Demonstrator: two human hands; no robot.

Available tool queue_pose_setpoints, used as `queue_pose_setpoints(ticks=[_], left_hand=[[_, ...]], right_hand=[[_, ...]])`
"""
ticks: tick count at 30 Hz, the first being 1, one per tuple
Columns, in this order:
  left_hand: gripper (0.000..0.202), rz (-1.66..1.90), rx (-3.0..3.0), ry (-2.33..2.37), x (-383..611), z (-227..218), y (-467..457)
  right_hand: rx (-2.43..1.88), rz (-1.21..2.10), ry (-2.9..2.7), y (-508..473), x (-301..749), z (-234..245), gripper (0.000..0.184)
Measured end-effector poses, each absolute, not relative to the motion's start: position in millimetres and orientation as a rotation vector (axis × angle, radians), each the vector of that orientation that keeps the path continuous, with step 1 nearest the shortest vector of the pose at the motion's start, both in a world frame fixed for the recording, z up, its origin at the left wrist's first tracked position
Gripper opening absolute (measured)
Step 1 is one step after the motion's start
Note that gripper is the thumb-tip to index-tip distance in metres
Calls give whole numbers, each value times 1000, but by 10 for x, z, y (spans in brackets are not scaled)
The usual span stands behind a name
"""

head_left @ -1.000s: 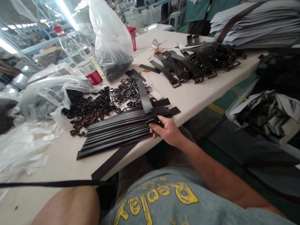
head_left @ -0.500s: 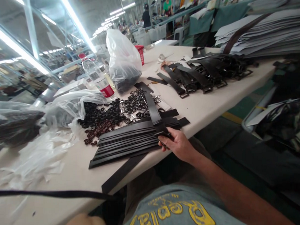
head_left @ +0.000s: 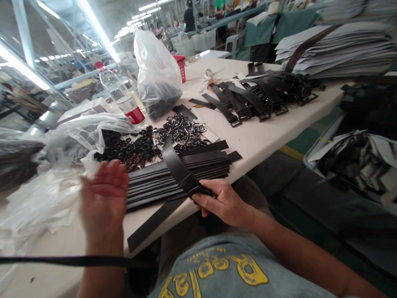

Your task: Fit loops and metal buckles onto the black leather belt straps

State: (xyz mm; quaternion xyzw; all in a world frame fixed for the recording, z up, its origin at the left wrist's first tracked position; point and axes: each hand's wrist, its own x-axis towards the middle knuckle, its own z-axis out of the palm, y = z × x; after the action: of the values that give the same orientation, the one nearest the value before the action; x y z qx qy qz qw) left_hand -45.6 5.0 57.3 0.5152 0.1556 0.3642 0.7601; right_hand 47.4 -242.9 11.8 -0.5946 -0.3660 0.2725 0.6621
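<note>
My right hand is closed on the near end of a black leather strap, which rises off a flat stack of black straps near the table's front edge. My left hand is raised over the stack's left end, palm up, fingers apart and holding nothing, a little blurred. Behind the stack lie a heap of dark loops and a heap of metal buckles.
Finished black belts with buckles lie in a row at the far right of the white table. A plastic bag, a water bottle, crumpled plastic and stacked grey sheets surround them. People stand far behind.
My left hand has come up into view over the stack. My right hand has pulled the strap toward me and swung its far end left, lifting it off the buckles.
</note>
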Motion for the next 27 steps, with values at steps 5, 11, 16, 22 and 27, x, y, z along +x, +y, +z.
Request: queue_pose_setpoints(ticks=[5, 11, 16, 22, 27], left_hand=[[55, 201, 972, 340, -369, 232, -696], [32, 180, 884, 318, -388, 218, -1059], [29, 267, 963, 344, -464, 74, -1154], [23, 352, 1079, 292, -513, -27, -1167], [29, 460, 1130, 273, -525, -4, -1182]], right_hand=[[-1357, 747, -824, -2340, 342, 118, 27], [-1420, 734, -731, -2266, 310, 2, 23], [-1472, 718, -743, -2232, 293, 3, 21], [-1385, 775, -814, -2243, 308, 20, 27], [-1314, 884, -857, -2379, 311, 21, 47]])
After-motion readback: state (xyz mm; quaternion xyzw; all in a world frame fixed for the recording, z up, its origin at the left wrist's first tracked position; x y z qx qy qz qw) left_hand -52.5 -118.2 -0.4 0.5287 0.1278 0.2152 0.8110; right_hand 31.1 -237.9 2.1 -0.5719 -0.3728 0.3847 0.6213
